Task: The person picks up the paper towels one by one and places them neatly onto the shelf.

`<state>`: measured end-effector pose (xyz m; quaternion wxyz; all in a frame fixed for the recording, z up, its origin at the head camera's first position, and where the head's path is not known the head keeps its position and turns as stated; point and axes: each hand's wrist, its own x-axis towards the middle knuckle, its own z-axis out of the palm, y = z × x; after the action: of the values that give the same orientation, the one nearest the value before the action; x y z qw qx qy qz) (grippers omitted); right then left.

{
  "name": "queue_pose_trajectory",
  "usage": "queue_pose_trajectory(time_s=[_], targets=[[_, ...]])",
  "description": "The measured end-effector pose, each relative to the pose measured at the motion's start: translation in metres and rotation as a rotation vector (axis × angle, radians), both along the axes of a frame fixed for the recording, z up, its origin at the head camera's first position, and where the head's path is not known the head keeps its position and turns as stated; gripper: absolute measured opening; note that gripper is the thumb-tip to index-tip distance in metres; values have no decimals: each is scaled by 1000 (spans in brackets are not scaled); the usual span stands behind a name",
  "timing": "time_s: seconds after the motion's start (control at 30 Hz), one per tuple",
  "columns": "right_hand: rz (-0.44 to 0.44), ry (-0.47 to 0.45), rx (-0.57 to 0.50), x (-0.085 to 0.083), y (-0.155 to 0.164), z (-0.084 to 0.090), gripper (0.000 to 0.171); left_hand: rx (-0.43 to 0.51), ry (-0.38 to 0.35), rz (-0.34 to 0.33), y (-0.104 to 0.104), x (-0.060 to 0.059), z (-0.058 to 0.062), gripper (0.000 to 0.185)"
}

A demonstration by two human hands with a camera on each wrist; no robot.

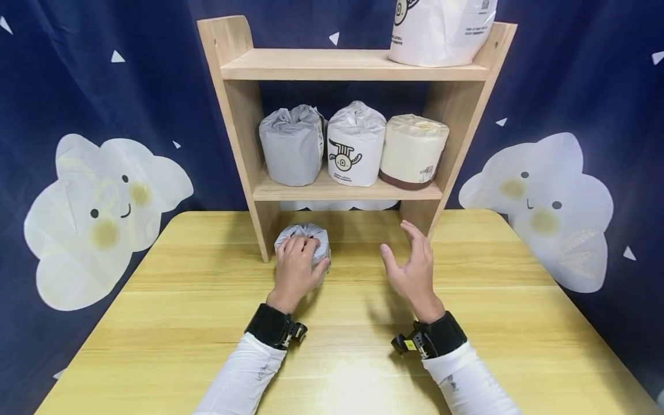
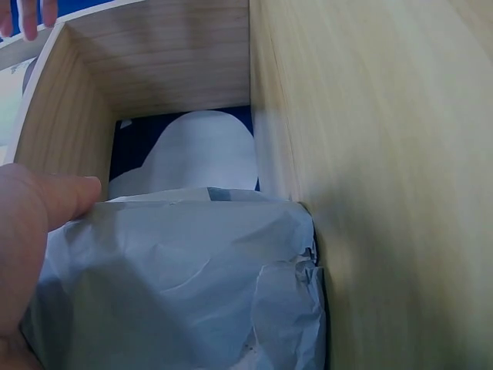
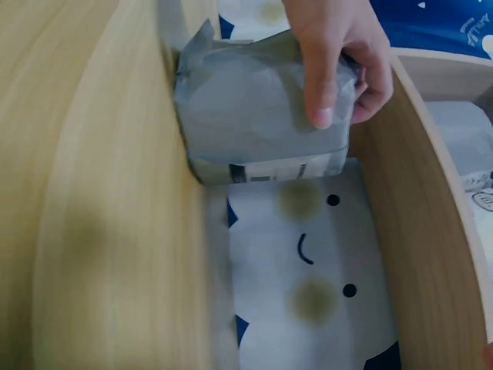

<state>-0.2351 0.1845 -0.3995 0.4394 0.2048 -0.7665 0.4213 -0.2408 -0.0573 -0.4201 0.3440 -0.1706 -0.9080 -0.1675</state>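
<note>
A grey-wrapped paper roll (image 1: 307, 235) stands on the wooden table (image 1: 207, 323), just in front of the open bottom bay of a small wooden shelf unit (image 1: 337, 193). My left hand (image 1: 297, 266) grips the roll from above and behind, fingers curled over its top. The right wrist view shows those fingers (image 3: 333, 62) wrapped over the roll (image 3: 254, 123) beside the shelf's side panel. In the left wrist view the roll's crinkled wrapper (image 2: 185, 285) fills the frame under my thumb (image 2: 46, 216). My right hand (image 1: 412, 262) hovers open to the right of the roll, palm turned left, holding nothing.
The middle shelf carries three wrapped rolls: grey (image 1: 291, 147), white with a printed figure (image 1: 355, 144), cream (image 1: 413, 151). A large white pack (image 1: 441, 29) sits on the top shelf. A navy backdrop with cloud faces (image 1: 104, 213) hangs behind the table.
</note>
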Motion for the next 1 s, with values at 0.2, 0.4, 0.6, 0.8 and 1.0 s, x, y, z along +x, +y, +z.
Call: queue_pose_trajectory(time_s=[0.2,0.4,0.6,0.8,1.0], targets=[[35,-24,25,-1,3,-5,36,-3,6,-1,0,1,-1,37],[70,-35,83,-3,5,-6,12,-9,-19,-1,-1,1,0,40],[117,-38,105,-5,6,-4,9,-13,15,-3,-2,0,0,49],[130,-79,125,-3,5,-2,6,-14,43,-1,-1,-1,-2,49],[139,-89,125,-3,6,-3,7,-4,88,16,0,-5,-3,36]])
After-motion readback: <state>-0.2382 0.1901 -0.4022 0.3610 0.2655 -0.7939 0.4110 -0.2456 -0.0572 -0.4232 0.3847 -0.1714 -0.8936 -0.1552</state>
